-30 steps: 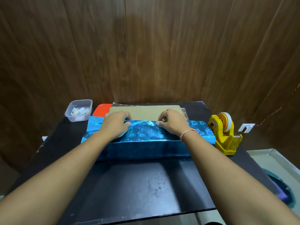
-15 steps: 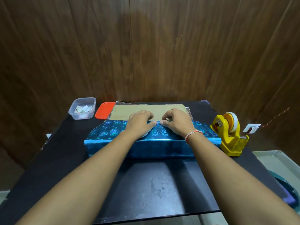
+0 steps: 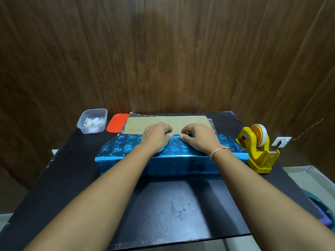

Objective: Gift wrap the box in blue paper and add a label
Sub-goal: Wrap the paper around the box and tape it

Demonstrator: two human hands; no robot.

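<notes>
While both hands press on the box (image 3: 168, 122) at the table's (image 3: 163, 205) centre, left hand (image 3: 156, 136) and right hand (image 3: 198, 137) with curled fingers pinching the blue paper's (image 3: 123, 147) far edge, tape dispenser (image 3: 257, 147) at three o'clock, clear tub (image 3: 92, 121) and orange lid (image 3: 116, 123) at ten.
</notes>
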